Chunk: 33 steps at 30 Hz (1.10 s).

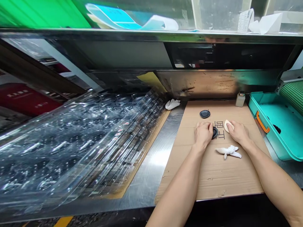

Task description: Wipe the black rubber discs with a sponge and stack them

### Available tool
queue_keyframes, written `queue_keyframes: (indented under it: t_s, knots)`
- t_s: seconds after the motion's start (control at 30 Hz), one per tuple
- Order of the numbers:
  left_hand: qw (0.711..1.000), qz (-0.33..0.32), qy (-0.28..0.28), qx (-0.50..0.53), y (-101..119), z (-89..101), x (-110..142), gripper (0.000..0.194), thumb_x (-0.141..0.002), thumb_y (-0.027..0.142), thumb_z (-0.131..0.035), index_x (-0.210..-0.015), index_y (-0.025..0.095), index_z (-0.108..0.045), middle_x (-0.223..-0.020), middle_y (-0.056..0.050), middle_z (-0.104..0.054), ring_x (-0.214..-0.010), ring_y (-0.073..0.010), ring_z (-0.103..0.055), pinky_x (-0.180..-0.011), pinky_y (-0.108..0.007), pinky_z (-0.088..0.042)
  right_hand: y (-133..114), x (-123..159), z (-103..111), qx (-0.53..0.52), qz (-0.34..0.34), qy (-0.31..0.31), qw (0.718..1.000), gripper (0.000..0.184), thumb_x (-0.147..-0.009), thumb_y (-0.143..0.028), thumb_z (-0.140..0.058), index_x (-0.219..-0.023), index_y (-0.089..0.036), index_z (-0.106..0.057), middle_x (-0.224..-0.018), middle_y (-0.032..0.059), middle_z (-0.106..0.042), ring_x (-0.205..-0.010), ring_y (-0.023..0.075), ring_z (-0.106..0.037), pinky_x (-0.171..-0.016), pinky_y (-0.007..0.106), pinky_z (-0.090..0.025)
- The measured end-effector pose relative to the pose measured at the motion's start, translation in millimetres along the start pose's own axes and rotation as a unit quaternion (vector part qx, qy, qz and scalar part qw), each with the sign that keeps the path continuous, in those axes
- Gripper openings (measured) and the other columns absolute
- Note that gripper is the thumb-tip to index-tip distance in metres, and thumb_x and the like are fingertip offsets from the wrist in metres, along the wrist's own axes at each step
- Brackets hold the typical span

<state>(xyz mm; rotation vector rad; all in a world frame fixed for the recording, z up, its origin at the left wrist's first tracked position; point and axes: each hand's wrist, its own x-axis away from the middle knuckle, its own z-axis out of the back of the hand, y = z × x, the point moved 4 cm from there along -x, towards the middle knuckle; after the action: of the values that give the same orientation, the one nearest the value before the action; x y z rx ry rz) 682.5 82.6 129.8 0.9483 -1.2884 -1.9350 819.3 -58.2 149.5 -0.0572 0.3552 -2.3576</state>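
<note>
Cardboard [187, 176]: spread over the metal surface [158, 151], beneath both my hands.
White scrap [229, 152]: loose on it, nearest me.
Left hand [204, 134]: grasping a black part [215, 132] at its edge; work on this one seems underway, not complete.
Right hand [238, 131]: gripping a pale pad [228, 126], apart from that part.
Turquoise bin [274, 142]: right side, dark piece [276, 128] inside; finished or not, I cannot tell.
Second black part [204, 114]: beyond my left hand, untouched; done or waiting, unclear.
Bottle [240, 99]: capped, far edge.

2 bare arms [183, 181] reach forward, left hand [203, 133] and right hand [238, 133] apart, fingers [231, 127] bent.
</note>
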Motion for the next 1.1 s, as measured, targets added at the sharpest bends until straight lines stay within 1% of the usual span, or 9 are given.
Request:
queue_keyframes:
  t_s: [0.1, 0.23, 0.3, 0.47, 0.53, 0.7, 0.87, 0.97, 1.1]
  knots:
    - [1.000, -0.006, 0.011, -0.019, -8, 1.4, -3, 0.010, -0.081, 0.032, -0.073, -0.088, 0.025, -0.074, -0.118, -0.016, -0.063, -0.136, -0.0395, -0.035, -0.121, -0.050, -0.012, 0, 1, 0, 0.000, -0.006, 0.000, 1.000, 0.046, -0.103, -0.050, -0.034, -0.136, -0.031, -0.060, -0.117, 0.0084, -0.073, -0.106, 0.0272, -0.067, -0.085, 0.034, -0.045]
    - [1.000, -0.004, -0.017, 0.019, -7, 4.1, 1, 0.018, -0.081, 0.039, -0.073, -0.095, 0.026, -0.074, -0.116, -0.014, -0.064, -0.133, -0.0388, -0.036, -0.121, -0.050, -0.009, 0, 2, 1, -0.005, 0.005, 0.011, 1.000, 0.044, -0.102, -0.050, -0.037, -0.134, -0.031, -0.062, -0.115, 0.0078, -0.074, -0.105, 0.0273, -0.068, -0.083, 0.033, -0.045]
    - [0.998, -0.030, -0.058, -0.025, -4, 6.2, 3, 0.029, -0.078, 0.045, -0.077, -0.101, 0.027, -0.075, -0.117, -0.013, -0.066, -0.129, -0.0386, -0.042, -0.120, -0.050, -0.013, -1, 2, 2, -0.007, 0.005, 0.011, 1.000, 0.044, -0.102, -0.050, -0.038, -0.133, -0.031, -0.062, -0.114, 0.0080, -0.074, -0.105, 0.0270, -0.068, -0.082, 0.033, -0.045]
    - [0.975, -0.107, -0.152, -0.120, 5, 10.5, 10, 0.065, -0.054, 0.051, -0.092, -0.112, 0.028, -0.073, -0.121, -0.011, -0.065, -0.120, -0.0374, -0.049, -0.113, -0.045, -0.029, 0, 2, 1, -0.008, 0.002, 0.011, 1.000, 0.044, -0.103, -0.049, -0.037, -0.133, -0.030, -0.062, -0.114, 0.0086, -0.074, -0.103, 0.0267, -0.068, -0.082, 0.033, -0.045]
    - [0.968, -0.113, -0.163, -0.152, 6, 11.7, 10, 0.061, -0.054, 0.050, -0.092, -0.108, 0.028, -0.074, -0.117, -0.010, -0.065, -0.117, -0.0362, -0.051, -0.109, -0.045, -0.035, 0, 2, 0, -0.005, 0.003, 0.009, 1.000, 0.044, -0.103, -0.050, -0.036, -0.132, -0.030, -0.062, -0.112, 0.0088, -0.074, -0.103, 0.0270, -0.069, -0.081, 0.033, -0.045]
    - [0.944, -0.107, -0.194, -0.246, 6, 11.7, 7, 0.040, -0.072, 0.042, -0.081, -0.106, 0.022, -0.073, -0.110, -0.010, -0.068, -0.113, -0.0314, -0.057, -0.101, -0.043, -0.043, 1, 1, -1, -0.006, 0.004, 0.007, 1.000, 0.044, -0.102, -0.051, -0.035, -0.133, -0.031, -0.061, -0.111, 0.0086, -0.075, -0.102, 0.0277, -0.069, -0.080, 0.033, -0.045]
    - [0.949, -0.097, -0.183, -0.235, 6, 13.7, 5, 0.060, -0.072, 0.035, -0.080, -0.128, 0.021, -0.063, -0.114, -0.009, -0.070, -0.113, -0.0298, -0.059, -0.101, -0.042, -0.044, 0, 1, -1, -0.008, 0.006, -0.002, 1.000, 0.045, -0.103, -0.051, -0.033, -0.131, -0.031, -0.062, -0.110, 0.0087, -0.075, -0.101, 0.0277, -0.069, -0.080, 0.033, -0.045]
    - [0.953, -0.106, -0.167, -0.231, 5, 16.6, 2, 0.062, -0.074, 0.033, -0.078, -0.132, 0.022, -0.060, -0.109, -0.007, -0.071, -0.110, -0.0289, -0.059, -0.099, -0.042, -0.045, 0, 2, -1, -0.004, 0.005, -0.006, 1.000, 0.046, -0.103, -0.051, -0.032, -0.132, -0.030, -0.061, -0.111, 0.0090, -0.074, -0.102, 0.0269, -0.068, -0.081, 0.033, -0.044]
    - [0.954, -0.134, -0.012, -0.267, 4, 30.9, -8, 0.050, -0.084, 0.036, -0.067, -0.131, 0.020, -0.060, -0.120, -0.011, -0.065, -0.118, -0.0310, -0.054, -0.104, -0.045, -0.042, 1, 2, -1, -0.010, 0.004, -0.006, 1.000, 0.045, -0.103, -0.051, -0.032, -0.130, -0.031, -0.062, -0.110, 0.0083, -0.074, -0.101, 0.0272, -0.068, -0.079, 0.033, -0.044]
